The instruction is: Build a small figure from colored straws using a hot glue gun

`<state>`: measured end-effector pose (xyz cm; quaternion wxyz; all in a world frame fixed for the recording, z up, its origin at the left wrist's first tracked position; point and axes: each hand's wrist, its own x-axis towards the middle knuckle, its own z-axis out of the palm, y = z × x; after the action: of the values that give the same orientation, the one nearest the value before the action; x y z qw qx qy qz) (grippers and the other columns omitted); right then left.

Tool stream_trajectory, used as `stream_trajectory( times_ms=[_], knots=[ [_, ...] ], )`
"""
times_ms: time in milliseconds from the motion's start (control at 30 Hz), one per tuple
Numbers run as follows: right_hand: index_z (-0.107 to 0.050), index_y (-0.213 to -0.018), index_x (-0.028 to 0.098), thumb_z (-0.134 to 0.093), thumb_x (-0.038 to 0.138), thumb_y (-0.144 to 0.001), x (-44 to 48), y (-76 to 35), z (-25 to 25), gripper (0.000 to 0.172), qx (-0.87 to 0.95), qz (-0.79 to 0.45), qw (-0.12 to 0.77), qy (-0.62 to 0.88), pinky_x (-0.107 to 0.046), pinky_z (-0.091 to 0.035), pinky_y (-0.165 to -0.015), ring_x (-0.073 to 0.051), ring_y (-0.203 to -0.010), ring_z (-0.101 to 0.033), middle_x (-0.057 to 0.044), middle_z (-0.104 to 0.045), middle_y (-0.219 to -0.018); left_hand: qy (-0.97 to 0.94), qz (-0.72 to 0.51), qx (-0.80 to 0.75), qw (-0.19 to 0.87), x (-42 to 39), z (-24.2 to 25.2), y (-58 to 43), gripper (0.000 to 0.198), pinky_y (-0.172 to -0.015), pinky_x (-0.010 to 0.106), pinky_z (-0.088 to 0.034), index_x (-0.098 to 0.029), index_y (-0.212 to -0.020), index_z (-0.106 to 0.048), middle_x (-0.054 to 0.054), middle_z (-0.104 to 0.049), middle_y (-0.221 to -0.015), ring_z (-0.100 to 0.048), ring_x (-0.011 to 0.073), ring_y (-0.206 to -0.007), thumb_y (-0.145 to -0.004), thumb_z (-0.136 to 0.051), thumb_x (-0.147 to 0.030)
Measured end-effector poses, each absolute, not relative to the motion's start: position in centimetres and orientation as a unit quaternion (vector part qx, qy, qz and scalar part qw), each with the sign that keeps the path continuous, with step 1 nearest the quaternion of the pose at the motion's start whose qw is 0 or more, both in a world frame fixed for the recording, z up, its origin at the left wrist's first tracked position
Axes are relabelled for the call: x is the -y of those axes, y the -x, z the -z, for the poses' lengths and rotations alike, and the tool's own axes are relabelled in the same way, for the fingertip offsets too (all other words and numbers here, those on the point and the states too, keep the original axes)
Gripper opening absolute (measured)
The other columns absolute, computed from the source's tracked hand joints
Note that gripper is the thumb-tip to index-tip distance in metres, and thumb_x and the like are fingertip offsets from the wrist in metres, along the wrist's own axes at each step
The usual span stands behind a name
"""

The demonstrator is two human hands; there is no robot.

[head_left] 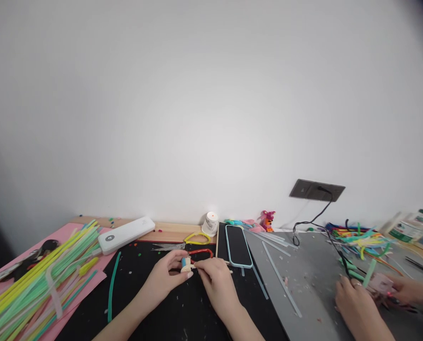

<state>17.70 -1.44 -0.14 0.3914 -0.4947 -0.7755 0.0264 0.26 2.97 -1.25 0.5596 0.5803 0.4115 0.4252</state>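
Over the black mat (161, 312), my left hand (161, 277) pinches a small cream-and-blue craft piece (186, 263) between thumb and fingers. My right hand (216, 279) is closed right beside it, fingertips meeting at a narrow pale bit by the piece's right side. What exactly those fingertips grip is too small to make out. Just behind the hands lie scissors with yellow handles (197, 238), blades pointing left. A red handle (201, 252) shows between my hands, the rest of that tool hidden.
Bundled pipe cleaners (51, 279) and a white power bank (126, 235) lie left. A phone (238, 247), a white cup (210, 223) and pale strips (280, 279) lie behind and right. Another person's hands (360, 303) work at far right, near a black cable (334, 241).
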Motion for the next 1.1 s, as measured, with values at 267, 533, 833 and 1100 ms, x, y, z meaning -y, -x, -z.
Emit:
stream_trajectory(
  times_ms=[267, 533, 833, 1100],
  knots=[
    [-0.070, -0.090, 0.022, -0.054, 0.008, -0.087, 1.6, -17.6, 0.2, 0.022, 0.782, -0.031, 0.386, 0.489, -0.032, -0.048, -0.076, -0.020, -0.076, -0.067, -0.002, -0.073, -0.082, -0.642, -0.408, -0.412, 0.501, -2.4, 0.7, -0.1, 0.044, -0.084, 0.040, -0.054, -0.021, -0.108, -0.060, 0.009, -0.075, -0.100, -0.068, 0.0274, -0.096, -0.064, -0.071, -0.021],
    [-0.071, -0.090, 0.022, -0.056, 0.005, -0.084, 1.7, -17.4, 0.0, 0.023, 0.768, -0.056, 0.400, 0.496, -0.031, -0.050, -0.076, -0.020, -0.079, -0.068, -0.001, -0.075, -0.086, -0.569, -0.422, -0.403, 0.580, -2.8, 1.1, -0.3, 0.050, -0.085, 0.040, -0.054, -0.019, -0.103, -0.060, 0.010, -0.075, -0.098, -0.069, 0.0273, -0.096, -0.057, -0.079, -0.021],
    [-0.071, -0.091, 0.023, -0.053, 0.007, -0.088, 1.6, -17.7, -0.2, 0.025, 0.774, -0.050, 0.409, 0.480, -0.032, -0.050, -0.075, -0.020, -0.078, -0.068, -0.003, -0.075, -0.085, -0.585, -0.375, -0.366, 0.618, -2.8, 0.8, 0.3, 0.051, -0.097, 0.041, -0.048, -0.017, -0.111, -0.063, 0.011, -0.072, -0.113, -0.065, 0.0276, -0.107, -0.063, -0.078, -0.025],
    [-0.071, -0.091, 0.022, -0.052, 0.008, -0.088, 1.7, -17.7, -0.4, 0.024, 0.781, -0.065, 0.402, 0.473, -0.031, -0.049, -0.075, -0.020, -0.078, -0.067, -0.003, -0.074, -0.085, -0.588, -0.330, -0.344, 0.653, -3.0, 0.3, 1.2, 0.043, -0.099, 0.039, -0.044, -0.019, -0.108, -0.066, 0.007, -0.074, -0.106, -0.065, 0.0249, -0.106, -0.068, -0.077, -0.029]
  ],
)
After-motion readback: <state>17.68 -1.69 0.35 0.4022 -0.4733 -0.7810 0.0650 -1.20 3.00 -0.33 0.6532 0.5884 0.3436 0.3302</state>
